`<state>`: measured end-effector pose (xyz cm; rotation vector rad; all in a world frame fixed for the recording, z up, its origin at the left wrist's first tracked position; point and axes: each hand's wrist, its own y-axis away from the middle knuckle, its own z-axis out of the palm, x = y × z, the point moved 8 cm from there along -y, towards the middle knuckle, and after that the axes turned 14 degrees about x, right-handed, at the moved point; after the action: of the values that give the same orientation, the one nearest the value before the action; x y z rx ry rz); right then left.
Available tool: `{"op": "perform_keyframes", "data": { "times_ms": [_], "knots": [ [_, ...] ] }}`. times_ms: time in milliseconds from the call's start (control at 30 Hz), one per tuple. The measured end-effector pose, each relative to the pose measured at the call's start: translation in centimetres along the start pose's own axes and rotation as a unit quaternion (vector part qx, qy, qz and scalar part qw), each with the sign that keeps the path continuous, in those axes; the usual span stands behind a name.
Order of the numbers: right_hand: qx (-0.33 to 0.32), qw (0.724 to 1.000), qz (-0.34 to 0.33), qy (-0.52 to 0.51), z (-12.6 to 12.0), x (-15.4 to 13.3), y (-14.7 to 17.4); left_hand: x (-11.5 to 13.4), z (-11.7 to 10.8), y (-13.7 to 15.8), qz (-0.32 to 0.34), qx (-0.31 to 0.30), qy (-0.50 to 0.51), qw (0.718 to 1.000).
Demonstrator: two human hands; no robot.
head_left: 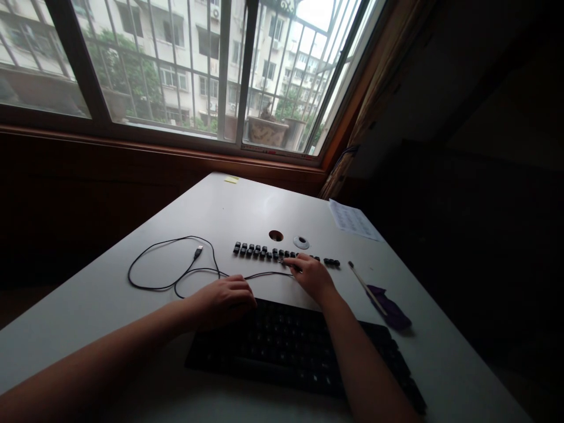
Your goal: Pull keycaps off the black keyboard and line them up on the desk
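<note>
My right hand (314, 276) is at the loose keycaps (275, 254), which lie on the white table (185, 217) behind the black keyboard (275, 346), in two close lines, with a small group apart at the right end. The index finger of this hand is stretched toward the caps, and the other fingers are bent. A small bright glint is at the fingertip, but I cannot tell if I grasp something there or only touch it.

My left hand (227, 296) rests at the upper left edge of the keyboard, with the fingers curled downward. Their tips are hidden, so I cannot tell if they grasp anything.

I judge that the step in hand is the handling of the small caps at the line. The next move calls for a light pinch, because a rough finger could push the neighbouring caps out of their order. The left hand should hold the keyboard steady.

The black cable (152, 288) makes a loop at the left, and a part of it passes near my right hand. On the right side, a thin brush (363, 285) lies partly over a purple cloth (396, 314).
</note>
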<state>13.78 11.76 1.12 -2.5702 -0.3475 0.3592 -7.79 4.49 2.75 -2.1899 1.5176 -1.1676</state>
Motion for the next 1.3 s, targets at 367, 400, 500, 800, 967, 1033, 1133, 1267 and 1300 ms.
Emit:
{"op": "perform_keyframes", "data": {
  "times_ms": [367,400,500,800,967,1033,1133,1267,1300],
  "knots": [
    [-0.042,0.998,0.035,0.022,1.4,0.4,0.1,-0.3,0.0,0.1,0.01,0.007,-0.007,1.0],
    [-0.044,0.998,0.037,0.021,1.5,0.4,0.1,-0.2,0.0,0.1,0.01,0.008,-0.007,1.0],
    [-0.047,0.998,0.04,0.018,1.6,0.3,0.0,-0.3,0.1,0.1,0.006,0.003,-0.006,1.0],
    [-0.049,0.998,0.04,0.01,1.9,0.1,-0.1,-0.4,0.2,0.2,0.004,-0.003,-0.01,1.0],
    [-0.034,0.999,0.036,-0.015,2.0,0.3,-0.1,-0.3,0.1,0.1,0.007,0.003,-0.006,1.0],
    [-0.016,0.999,0.034,-0.04,1.7,0.2,-0.2,-0.3,0.0,0.1,0.005,0.004,-0.005,1.0],
    [0.035,0.993,0.052,-0.101,0.3,0.2,-0.4,-0.3,0.0,0.1,0.012,0.01,-0.001,1.0],
    [0.087,0.967,0.132,-0.197,-2.2,0.8,-0.4,0.0,-0.2,0.0,0.025,0.016,-0.001,1.0],
    [0.088,0.96,0.145,-0.224,-2.7,0.8,-0.4,0.0,-0.2,0.0,0.025,0.015,-0.002,1.0]
  ]
}}
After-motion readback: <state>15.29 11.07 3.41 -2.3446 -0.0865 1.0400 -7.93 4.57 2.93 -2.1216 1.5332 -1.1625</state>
